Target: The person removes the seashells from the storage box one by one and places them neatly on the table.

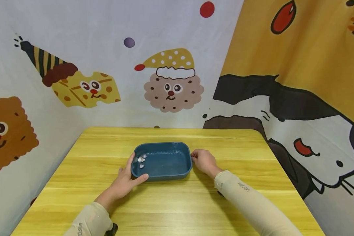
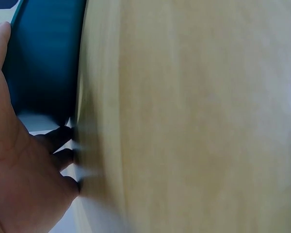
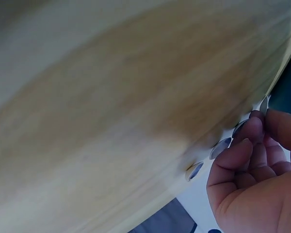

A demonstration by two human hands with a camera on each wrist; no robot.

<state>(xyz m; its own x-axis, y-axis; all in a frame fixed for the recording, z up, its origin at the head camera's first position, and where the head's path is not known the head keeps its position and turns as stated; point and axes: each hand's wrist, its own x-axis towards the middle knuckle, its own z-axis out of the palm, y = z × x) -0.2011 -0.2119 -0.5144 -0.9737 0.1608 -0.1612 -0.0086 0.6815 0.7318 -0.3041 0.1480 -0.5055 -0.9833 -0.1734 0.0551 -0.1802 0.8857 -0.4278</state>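
A dark blue rectangular tray stands on the wooden table with several small pale, shell-like pieces at its left end. My left hand holds the tray's near left corner, the thumb along the front wall and the index finger along the left side. Beside the right end of the tray, my right hand has its fingers curled. Between its thumb and index finger it pinches a small, thin, glossy piece. In the right wrist view, several more glossy oval pieces show beyond the curled fingers; the hand hides them in the head view.
The yellow wood-grain table has rounded far corners. Behind and to both sides hangs a cloth printed with cartoon figures, close to the table's far edge. Both forearms wear pale sleeves.
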